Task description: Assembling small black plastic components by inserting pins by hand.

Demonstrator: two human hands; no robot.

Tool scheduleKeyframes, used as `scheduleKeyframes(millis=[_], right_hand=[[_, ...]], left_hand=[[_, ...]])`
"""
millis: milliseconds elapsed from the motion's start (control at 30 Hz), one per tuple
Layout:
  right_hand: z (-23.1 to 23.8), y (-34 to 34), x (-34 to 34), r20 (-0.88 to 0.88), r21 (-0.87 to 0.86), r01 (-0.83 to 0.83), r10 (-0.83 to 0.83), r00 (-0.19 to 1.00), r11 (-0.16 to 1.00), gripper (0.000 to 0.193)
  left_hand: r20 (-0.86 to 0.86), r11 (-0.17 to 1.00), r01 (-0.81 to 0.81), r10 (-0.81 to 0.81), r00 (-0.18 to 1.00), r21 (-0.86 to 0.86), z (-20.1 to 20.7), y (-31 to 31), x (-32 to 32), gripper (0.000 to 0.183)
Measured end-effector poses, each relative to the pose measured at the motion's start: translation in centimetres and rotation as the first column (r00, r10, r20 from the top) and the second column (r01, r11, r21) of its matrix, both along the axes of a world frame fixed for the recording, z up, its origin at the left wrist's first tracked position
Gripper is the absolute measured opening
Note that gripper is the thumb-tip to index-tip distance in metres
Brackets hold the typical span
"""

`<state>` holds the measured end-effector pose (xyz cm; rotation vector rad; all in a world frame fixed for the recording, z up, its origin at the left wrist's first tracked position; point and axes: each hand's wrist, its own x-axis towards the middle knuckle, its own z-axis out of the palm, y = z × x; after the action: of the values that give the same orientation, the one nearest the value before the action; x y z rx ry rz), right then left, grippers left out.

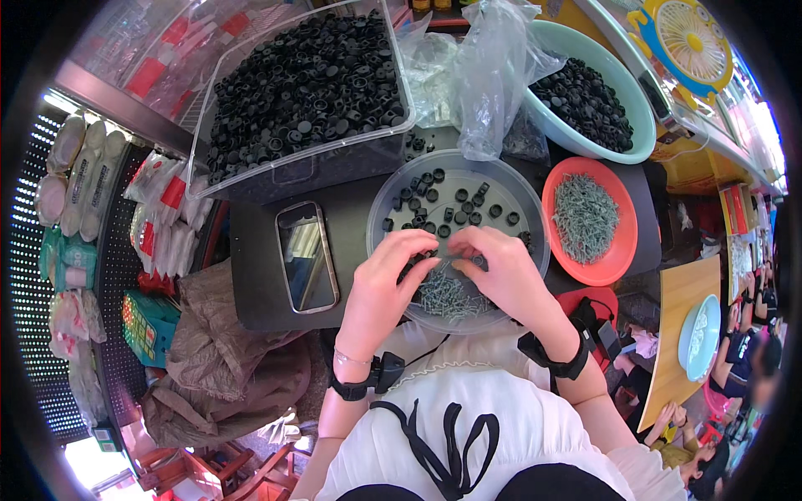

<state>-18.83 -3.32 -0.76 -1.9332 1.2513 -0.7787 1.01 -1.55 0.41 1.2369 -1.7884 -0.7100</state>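
Observation:
Both hands work over a round translucent tray [386, 188] on the dark table. My left hand [386, 265] is closed in a pinch on a small black plastic cap, mostly covered by the fingers. Facing it, my right hand [499, 265] has its thumb and fingertips pressed together; whatever lies between them is too small to make out. Beneath the hands, a pile of grey screws [451, 296] lies in the near part of the tray. Loose black plastic caps [462, 195] are scattered over its far part.
A clear bin [288, 171] heaped with black caps stands far left, a phone [307, 259] nearer. To the right are a red-orange bowl [591, 275] of screws and a pale-blue basin [642, 125] of black parts. Plastic bags [493, 92] lie between. Other people sit far right.

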Motion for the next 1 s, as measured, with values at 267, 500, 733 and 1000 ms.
scheduleKeyframes(millis=[267,500,733,1000], right_hand=[[-1.0,0.1,0.3,-0.154,-0.177,-0.095,0.068,0.986,0.980,0.024],[0.2,0.3,-0.7,-0.086,-0.013,-0.111,0.110,0.990,0.994,0.027],[2.0,0.7,-0.6,0.185,0.016,-0.125,0.120,0.975,0.992,0.034],[0.3,1.3,0.2,0.578,0.129,0.008,-0.082,0.812,0.992,0.022]], left_hand=[[-0.030,0.999,-0.018,0.019,0.999,0.032,0.3,0.0,0.0,0.023],[-0.034,0.998,-0.059,0.060,0.998,0.022,0.2,0.1,0.1,0.028],[-0.046,0.998,-0.026,0.028,0.999,0.061,0.0,0.3,0.0,0.033],[-0.065,0.999,-0.001,0.004,0.998,0.047,0.2,0.7,-0.5,0.036]])
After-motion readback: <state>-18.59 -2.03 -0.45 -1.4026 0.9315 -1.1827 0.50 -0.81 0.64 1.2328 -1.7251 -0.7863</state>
